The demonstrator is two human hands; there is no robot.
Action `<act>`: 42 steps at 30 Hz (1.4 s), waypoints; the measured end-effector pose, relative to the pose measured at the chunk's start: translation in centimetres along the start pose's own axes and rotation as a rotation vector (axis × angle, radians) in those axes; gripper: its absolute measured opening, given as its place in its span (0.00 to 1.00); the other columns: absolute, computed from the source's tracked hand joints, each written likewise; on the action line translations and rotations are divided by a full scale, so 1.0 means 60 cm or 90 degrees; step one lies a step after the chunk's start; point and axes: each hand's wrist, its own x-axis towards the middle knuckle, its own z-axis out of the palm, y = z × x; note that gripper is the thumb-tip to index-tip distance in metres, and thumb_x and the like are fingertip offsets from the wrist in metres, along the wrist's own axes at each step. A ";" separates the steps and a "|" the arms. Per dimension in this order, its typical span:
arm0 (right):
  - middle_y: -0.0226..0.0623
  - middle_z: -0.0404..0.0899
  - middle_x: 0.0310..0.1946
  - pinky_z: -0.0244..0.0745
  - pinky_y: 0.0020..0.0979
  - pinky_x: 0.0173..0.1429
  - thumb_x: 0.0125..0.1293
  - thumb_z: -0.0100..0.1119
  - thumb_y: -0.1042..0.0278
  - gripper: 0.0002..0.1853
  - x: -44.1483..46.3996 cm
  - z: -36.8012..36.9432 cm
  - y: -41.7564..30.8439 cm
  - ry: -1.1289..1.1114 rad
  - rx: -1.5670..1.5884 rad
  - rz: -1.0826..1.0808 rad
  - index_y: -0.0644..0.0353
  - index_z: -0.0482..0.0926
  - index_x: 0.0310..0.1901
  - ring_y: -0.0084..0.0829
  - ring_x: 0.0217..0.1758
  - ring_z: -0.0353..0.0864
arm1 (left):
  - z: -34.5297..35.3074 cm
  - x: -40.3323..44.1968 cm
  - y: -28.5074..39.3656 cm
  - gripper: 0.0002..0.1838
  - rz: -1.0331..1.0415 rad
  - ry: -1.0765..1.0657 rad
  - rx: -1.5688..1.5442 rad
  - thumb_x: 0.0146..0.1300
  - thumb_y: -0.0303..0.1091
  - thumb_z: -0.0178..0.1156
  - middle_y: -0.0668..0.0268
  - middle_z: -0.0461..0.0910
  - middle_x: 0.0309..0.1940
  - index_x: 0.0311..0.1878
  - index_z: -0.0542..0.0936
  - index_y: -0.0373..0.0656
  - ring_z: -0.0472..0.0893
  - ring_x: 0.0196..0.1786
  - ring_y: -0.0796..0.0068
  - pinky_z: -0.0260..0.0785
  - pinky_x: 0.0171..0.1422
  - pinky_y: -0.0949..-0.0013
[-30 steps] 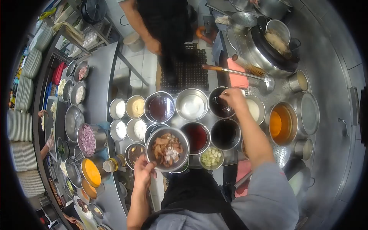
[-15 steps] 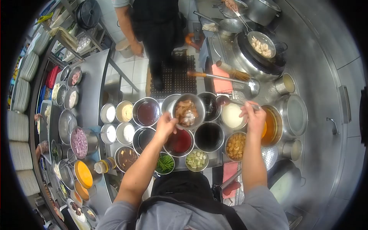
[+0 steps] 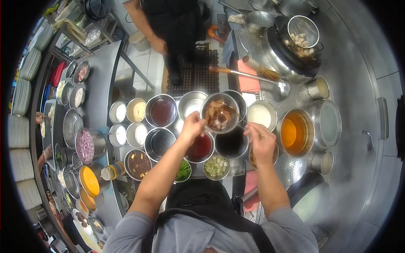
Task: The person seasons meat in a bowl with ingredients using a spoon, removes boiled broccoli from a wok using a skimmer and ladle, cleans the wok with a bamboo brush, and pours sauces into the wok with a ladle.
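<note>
My left hand grips the rim of a metal bowl that holds brown meat pieces with some white powder. The bowl is held above the round sauce containers. My right hand is closed on the handle of a spoon, whose far end reaches into the bowl. Beneath and beside the bowl are a dark sauce, a red sauce and a creamy white liquid. Cut pale green vegetable sits in a container nearer me.
At the upper right, a strainer with food pieces is over a wok. A ladle lies below it. A pot of orange liquid is to the right. Another person stands across. Bowls line the left counter.
The spoon has moved from the dark sauce container into the bowl. My left hand has carried the bowl forward and right. The strainer was lifted, then lowered back over the wok.
</note>
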 end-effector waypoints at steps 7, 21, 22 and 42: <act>0.43 0.82 0.31 0.70 0.20 0.24 0.66 0.57 0.70 0.12 0.039 -0.037 0.045 0.127 0.131 0.140 0.72 0.79 0.43 0.27 0.29 0.82 | -0.023 -0.014 -0.025 0.08 -0.015 0.006 -0.068 0.56 0.21 0.58 0.66 0.71 0.21 0.29 0.68 0.41 0.67 0.15 0.78 0.59 0.15 0.76; 0.46 0.82 0.30 0.76 0.37 0.45 0.51 0.60 0.69 0.07 0.163 0.132 0.165 -0.314 -0.365 0.018 0.62 0.82 0.30 0.43 0.36 0.82 | -0.212 -0.249 -0.020 0.05 0.061 0.249 -0.181 0.54 0.22 0.57 0.67 0.73 0.26 0.34 0.72 0.39 0.70 0.19 0.81 0.62 0.17 0.77; 0.47 0.82 0.33 0.75 0.40 0.46 0.52 0.59 0.68 0.07 0.160 0.147 0.176 -0.325 -0.398 -0.035 0.61 0.83 0.30 0.47 0.38 0.81 | -0.220 -0.265 -0.026 0.05 0.065 0.259 -0.190 0.54 0.22 0.57 0.67 0.73 0.26 0.34 0.72 0.39 0.70 0.18 0.81 0.62 0.17 0.77; 0.33 0.81 0.35 0.77 0.24 0.35 0.66 0.58 0.65 0.11 -0.462 0.139 -0.073 0.163 0.276 0.335 0.65 0.79 0.41 0.21 0.34 0.79 | -0.064 -0.381 -0.149 0.05 0.034 -0.183 -0.126 0.59 0.25 0.57 0.63 0.76 0.31 0.37 0.71 0.38 0.73 0.21 0.79 0.64 0.18 0.80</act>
